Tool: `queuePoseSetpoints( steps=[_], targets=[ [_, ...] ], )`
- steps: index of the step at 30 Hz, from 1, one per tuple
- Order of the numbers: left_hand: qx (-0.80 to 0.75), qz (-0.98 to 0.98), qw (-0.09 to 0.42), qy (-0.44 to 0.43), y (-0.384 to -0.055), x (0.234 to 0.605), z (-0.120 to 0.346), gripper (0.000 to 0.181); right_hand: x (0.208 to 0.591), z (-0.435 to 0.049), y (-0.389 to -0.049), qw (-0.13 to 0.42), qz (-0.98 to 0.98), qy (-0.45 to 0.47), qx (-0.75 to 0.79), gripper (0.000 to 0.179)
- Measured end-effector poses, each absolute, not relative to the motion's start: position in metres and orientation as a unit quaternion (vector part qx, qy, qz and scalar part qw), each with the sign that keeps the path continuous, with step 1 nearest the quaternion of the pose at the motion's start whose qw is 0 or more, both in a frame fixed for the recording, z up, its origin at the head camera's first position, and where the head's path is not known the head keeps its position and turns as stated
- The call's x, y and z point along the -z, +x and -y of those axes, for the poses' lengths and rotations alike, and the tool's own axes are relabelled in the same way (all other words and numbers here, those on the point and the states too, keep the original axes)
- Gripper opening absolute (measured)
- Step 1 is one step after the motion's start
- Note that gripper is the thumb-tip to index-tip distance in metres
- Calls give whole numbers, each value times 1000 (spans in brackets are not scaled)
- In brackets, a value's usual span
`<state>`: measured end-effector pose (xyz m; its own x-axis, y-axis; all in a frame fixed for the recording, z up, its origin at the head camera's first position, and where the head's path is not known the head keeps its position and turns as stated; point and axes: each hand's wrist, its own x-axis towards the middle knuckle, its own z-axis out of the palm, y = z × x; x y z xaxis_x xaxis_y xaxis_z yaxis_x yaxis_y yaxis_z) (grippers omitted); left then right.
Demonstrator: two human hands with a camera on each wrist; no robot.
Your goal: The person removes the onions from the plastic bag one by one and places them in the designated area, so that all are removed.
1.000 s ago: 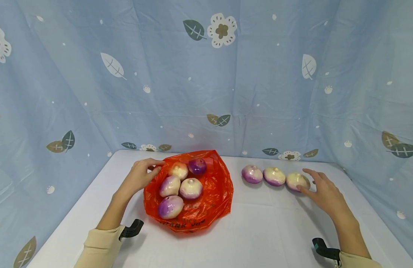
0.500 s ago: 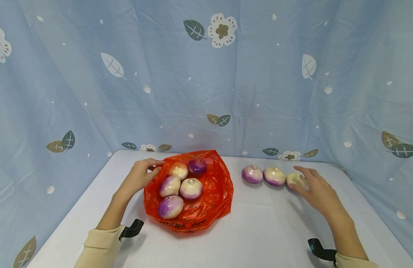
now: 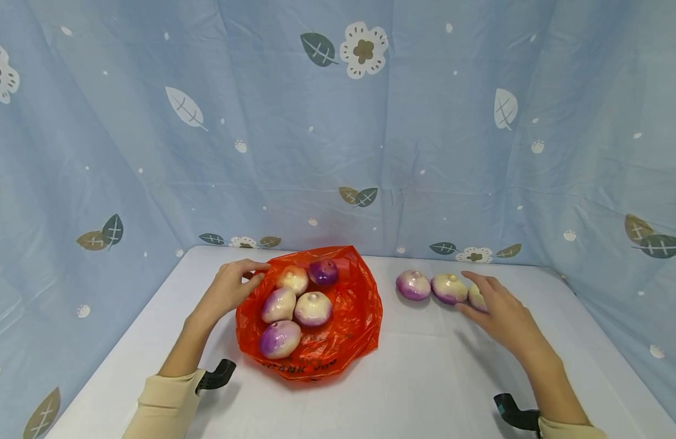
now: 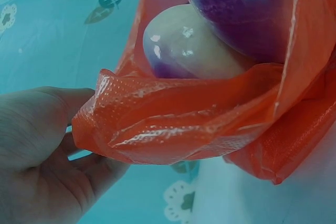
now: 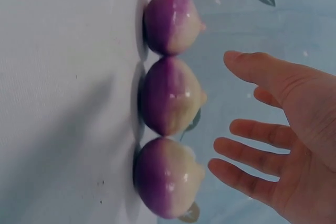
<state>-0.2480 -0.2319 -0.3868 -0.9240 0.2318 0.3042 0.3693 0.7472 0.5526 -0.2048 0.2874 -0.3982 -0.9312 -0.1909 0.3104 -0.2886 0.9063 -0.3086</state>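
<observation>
At the left-centre of the head view, the left arm reaches up from the bottom edge and the left hand (image 3: 231, 288) bends over the rim of a red plastic bag (image 3: 353, 326), thumb and fingers pinching its edge. At right, the other arm slants up and leftward, and the right hand (image 3: 502, 316) hangs over a row of three onions (image 3: 449, 288), thumb and fingers spread apart, gripping nothing. In the head view it partly hides the row's rightmost onion; the right wrist view shows all three whole, stacked top to bottom left of the fingertips, with a gap between. The head view shows five onions (image 3: 313, 310) inside the bag at centre-left and dark lettering on its near side; the left wrist view shows only two plainly, but reveals the thumb above the bag's edge and fingers beneath.
</observation>
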Motion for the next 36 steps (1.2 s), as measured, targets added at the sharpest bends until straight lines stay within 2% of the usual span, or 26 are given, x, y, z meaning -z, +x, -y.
queuePoseSetpoints(
  steps=[11,36],
  targets=[
    [316,930,106,-156,-248,388,233,25,401,-262,-203,119,969,141,-166,69],
    [312,929,113,-162,-251,389,234,25,412,-230,-199,130,956,209,-162,67]
  ],
)
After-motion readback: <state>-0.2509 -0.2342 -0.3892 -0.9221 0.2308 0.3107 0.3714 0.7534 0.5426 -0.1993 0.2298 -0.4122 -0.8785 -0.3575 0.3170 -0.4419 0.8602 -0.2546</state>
